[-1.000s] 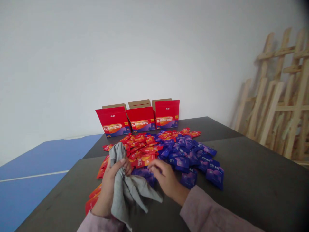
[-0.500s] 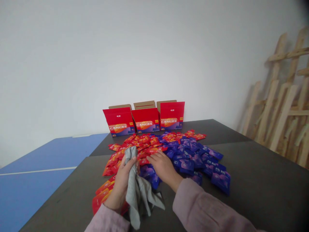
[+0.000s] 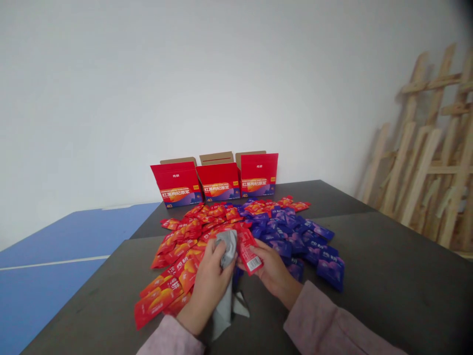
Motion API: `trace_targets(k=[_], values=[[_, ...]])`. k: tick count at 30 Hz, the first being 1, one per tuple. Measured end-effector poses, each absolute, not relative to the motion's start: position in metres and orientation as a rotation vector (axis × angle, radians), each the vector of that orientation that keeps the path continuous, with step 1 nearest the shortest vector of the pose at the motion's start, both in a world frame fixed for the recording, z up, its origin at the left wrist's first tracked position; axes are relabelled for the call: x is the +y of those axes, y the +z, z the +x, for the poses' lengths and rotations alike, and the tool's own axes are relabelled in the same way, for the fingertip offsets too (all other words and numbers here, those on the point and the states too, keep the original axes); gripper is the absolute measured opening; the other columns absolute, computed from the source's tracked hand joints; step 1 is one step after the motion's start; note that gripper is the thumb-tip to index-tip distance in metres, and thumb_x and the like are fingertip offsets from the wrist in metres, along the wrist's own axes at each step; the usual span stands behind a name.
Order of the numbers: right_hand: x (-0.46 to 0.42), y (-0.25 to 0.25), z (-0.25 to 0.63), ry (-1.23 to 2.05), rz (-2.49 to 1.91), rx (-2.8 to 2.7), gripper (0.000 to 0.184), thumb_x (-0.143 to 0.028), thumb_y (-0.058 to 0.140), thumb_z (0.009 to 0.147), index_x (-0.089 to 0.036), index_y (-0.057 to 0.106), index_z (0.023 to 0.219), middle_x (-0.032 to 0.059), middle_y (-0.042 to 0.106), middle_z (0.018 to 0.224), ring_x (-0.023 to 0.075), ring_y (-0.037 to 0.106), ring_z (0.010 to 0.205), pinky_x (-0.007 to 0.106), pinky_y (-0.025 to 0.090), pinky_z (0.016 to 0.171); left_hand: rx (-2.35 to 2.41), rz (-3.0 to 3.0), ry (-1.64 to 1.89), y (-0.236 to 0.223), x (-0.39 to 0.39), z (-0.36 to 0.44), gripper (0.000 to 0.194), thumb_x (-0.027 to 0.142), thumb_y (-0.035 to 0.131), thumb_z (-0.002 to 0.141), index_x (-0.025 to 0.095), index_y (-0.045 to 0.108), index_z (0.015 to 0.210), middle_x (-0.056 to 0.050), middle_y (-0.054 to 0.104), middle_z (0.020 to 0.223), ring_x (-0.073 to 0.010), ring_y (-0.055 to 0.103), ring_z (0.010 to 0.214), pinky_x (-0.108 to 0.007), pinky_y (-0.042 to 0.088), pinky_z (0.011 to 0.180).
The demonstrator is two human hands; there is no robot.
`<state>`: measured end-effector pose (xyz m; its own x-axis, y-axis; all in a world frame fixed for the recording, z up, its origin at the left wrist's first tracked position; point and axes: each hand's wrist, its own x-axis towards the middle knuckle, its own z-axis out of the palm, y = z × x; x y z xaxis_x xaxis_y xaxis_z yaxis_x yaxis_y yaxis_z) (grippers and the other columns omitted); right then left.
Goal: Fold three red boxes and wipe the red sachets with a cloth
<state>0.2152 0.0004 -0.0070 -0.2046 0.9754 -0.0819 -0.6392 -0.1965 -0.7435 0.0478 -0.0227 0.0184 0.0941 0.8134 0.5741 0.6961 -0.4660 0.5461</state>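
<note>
My left hand [image 3: 209, 286] is closed round a grey cloth [image 3: 226, 251] that hangs down below the fist onto the dark table [image 3: 388, 286]. My right hand [image 3: 273, 268] pinches a red sachet [image 3: 248, 250], held up against the cloth. Just beyond both hands lies a spread of red sachets [image 3: 192, 231] on the left and purple sachets [image 3: 295, 236] on the right.
Three open red cartons [image 3: 218, 181] stand in a row at the table's far edge against the white wall. A blue table [image 3: 55, 246] adjoins on the left. Wooden frames [image 3: 428, 162] lean against the wall at the right.
My right hand reached into the pile, picked up a red sachet and brought it to the cloth. My left hand bunched the cloth and moved it right to meet it.
</note>
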Motion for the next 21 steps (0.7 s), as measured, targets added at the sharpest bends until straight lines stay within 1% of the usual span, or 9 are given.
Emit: trace_targets(k=[3,6,8,11,13,15,17,18,21], values=[[-0.003,-0.002,0.215,1.720,-0.588,-0.687,0.044,-0.026,0.080,0.067,-0.021,0.070,0.109,0.0040,0.077,0.093,0.0244,0.073,0.085,0.038,0.057,0.077,1.522,2.329,1.161,0.014,-0.028,0.057,0.016,0.022,0.056,0.091,0.024,0.062,0.105,-0.009,0.056,0.116,-0.0233,0.061,0.100,-0.035,0.053,0.084],[-0.007,0.006,0.213,1.785,-0.536,-0.650,0.039,-0.045,0.075,0.077,-0.020,0.071,0.107,0.0067,0.077,0.094,0.0253,0.072,0.092,0.038,0.055,0.080,1.543,2.376,1.033,0.011,-0.032,0.067,0.025,0.023,0.057,0.090,0.025,0.062,0.114,-0.011,0.055,0.123,-0.0245,0.063,0.099,-0.037,0.055,0.082],[-0.011,0.008,0.210,1.808,-0.514,-0.673,0.043,-0.053,0.071,0.080,-0.019,0.070,0.108,0.0075,0.077,0.098,0.0249,0.071,0.094,0.037,0.055,0.081,1.545,2.383,1.056,0.010,-0.033,0.073,0.035,0.025,0.059,0.088,0.025,0.061,0.123,-0.013,0.053,0.131,-0.0283,0.061,0.111,-0.044,0.054,0.092],[-0.014,0.004,0.207,1.765,-0.571,-0.739,0.045,-0.045,0.080,0.074,-0.021,0.069,0.111,0.0045,0.076,0.100,0.0224,0.071,0.093,0.034,0.053,0.083,1.361,2.371,1.131,0.010,-0.032,0.077,0.054,0.020,0.064,0.081,0.023,0.056,0.135,-0.015,0.046,0.148,-0.0343,0.043,0.139,-0.056,0.038,0.113],[-0.013,-0.004,0.205,1.730,-0.633,-0.726,0.046,-0.042,0.083,0.072,-0.022,0.069,0.111,0.0031,0.076,0.100,0.0216,0.071,0.090,0.034,0.053,0.082,1.171,2.269,1.125,0.013,-0.028,0.072,0.049,0.019,0.061,0.082,0.023,0.058,0.131,-0.015,0.048,0.149,-0.0324,0.042,0.141,-0.056,0.035,0.116],[-0.009,-0.012,0.205,1.688,-0.694,-0.653,0.044,-0.044,0.083,0.071,-0.023,0.069,0.106,0.0022,0.076,0.095,0.0217,0.071,0.086,0.034,0.054,0.079,1.104,2.081,1.184,0.019,-0.019,0.058,0.030,0.024,0.051,0.091,0.022,0.062,0.118,-0.014,0.057,0.142,-0.0286,0.053,0.133,-0.052,0.042,0.111],[-0.004,-0.019,0.205,1.650,-0.744,-0.578,0.042,-0.044,0.084,0.068,-0.023,0.069,0.101,0.0011,0.076,0.089,0.0218,0.071,0.081,0.035,0.055,0.076,1.270,1.918,1.360,0.026,-0.004,0.035,0.028,0.031,0.040,0.097,0.022,0.060,0.115,-0.014,0.060,0.139,-0.0274,0.057,0.129,-0.052,0.045,0.108],[-0.001,-0.021,0.206,1.637,-0.762,-0.552,0.041,-0.043,0.085,0.066,-0.023,0.070,0.098,0.0007,0.076,0.087,0.0218,0.071,0.080,0.035,0.055,0.074,1.475,1.914,1.427,0.029,0.005,0.021,0.030,0.034,0.043,0.097,0.021,0.058,0.119,-0.015,0.055,0.144,-0.0288,0.052,0.134,-0.054,0.041,0.111],[0.002,-0.023,0.206,1.622,-0.779,-0.511,0.039,-0.041,0.087,0.062,-0.024,0.071,0.093,-0.0001,0.077,0.084,0.0217,0.071,0.078,0.035,0.055,0.074,2.301,1.836,1.275,0.026,0.030,-0.022,0.053,0.048,0.049,0.094,0.017,0.053,0.137,-0.020,0.033,0.160,-0.0418,0.021,0.150,-0.069,0.019,0.116]])
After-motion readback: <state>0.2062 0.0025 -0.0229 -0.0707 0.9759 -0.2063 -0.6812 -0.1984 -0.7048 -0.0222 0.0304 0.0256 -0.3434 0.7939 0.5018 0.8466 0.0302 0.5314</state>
